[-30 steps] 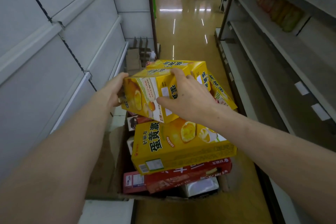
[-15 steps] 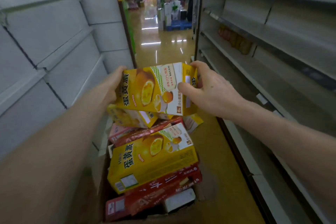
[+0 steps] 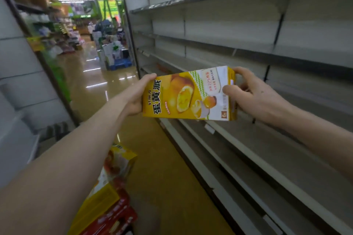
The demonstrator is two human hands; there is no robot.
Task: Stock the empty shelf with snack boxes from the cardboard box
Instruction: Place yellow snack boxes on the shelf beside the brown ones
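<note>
A yellow snack box [image 3: 189, 94] with pictured egg-yolk pies is held up at mid-frame, front face toward me. My left hand [image 3: 138, 95] grips its left end and my right hand [image 3: 248, 94] grips its right end, thumb on the front. The box hangs in front of the bare grey shelves [image 3: 248, 57] on the right. More yellow snack boxes [image 3: 108, 181] and red snack boxes [image 3: 114, 219] are piled at the bottom left; the cardboard box that holds them is out of view.
Shelf rails with white price tags [image 3: 209, 129] run along the right, low shelves below. A white shelving unit [image 3: 19, 82] stands on the left. The glossy yellow aisle floor [image 3: 99, 89] leads to stacked goods on a blue pallet [image 3: 119, 63].
Both hands have lifted the yellow box up out of the pile and carried it right, toward the bare shelves. My view has swung up and right.
</note>
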